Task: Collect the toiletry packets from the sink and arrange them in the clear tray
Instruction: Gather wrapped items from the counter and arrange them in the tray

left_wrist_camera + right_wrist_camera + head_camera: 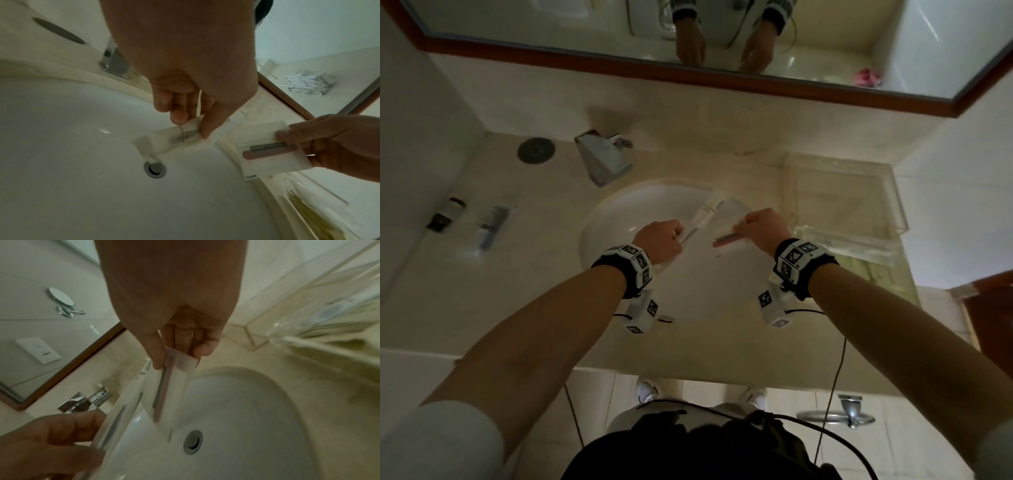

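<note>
While both hands hover over the sink, the collecting step is in hand: the left hand pinches a long white packet, the right hand a flat packet with a pink strip. Next, I judge, both carry to the clear tray at right of frame. The tap stands upper left; a clear wrapper lies on the worktop before the tray.

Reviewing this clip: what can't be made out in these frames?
- Print on the long white packet pinched by the left hand: blurred in every view.
- Contents of the clear plastic tray: head view too dim, right wrist view motion-blurred.
- Small dark items left of the white sink: too small.
</note>
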Tool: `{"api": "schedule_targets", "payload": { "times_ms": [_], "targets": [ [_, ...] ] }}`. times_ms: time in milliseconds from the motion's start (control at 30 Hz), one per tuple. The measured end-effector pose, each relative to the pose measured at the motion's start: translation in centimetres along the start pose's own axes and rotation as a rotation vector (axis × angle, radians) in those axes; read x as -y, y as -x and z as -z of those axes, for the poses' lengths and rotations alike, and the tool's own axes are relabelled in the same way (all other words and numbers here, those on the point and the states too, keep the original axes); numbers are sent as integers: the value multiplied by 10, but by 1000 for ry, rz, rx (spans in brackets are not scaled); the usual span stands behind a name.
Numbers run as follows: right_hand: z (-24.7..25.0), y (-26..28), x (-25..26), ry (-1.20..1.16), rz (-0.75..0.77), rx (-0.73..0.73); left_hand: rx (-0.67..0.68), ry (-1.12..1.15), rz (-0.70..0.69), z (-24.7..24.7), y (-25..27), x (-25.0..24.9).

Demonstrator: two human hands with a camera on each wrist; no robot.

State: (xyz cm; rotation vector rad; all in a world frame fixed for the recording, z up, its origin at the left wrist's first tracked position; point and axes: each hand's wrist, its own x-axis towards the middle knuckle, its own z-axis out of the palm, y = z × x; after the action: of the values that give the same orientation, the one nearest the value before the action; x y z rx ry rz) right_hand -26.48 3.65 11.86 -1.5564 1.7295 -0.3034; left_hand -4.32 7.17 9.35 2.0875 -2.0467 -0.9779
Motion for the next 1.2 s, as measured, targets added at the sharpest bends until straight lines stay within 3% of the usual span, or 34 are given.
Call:
{"api": "schedule_targets", "payload": {
  "times_ms": [433, 667, 967, 1200],
  "targets": [
    [95, 32, -113, -216, -33, -110, -36, 24, -175, -42, -9, -126],
    [129, 39, -164, -292, -61, -135, -66, 9, -189, -68, -7, -171],
    [164, 49, -211, -136, -14, -30, -99, -26, -218, -95, -10, -214],
    [183, 53, -235, 226, -56, 34, -69, -55, -234, -103, -20, -236]
  ]
}}
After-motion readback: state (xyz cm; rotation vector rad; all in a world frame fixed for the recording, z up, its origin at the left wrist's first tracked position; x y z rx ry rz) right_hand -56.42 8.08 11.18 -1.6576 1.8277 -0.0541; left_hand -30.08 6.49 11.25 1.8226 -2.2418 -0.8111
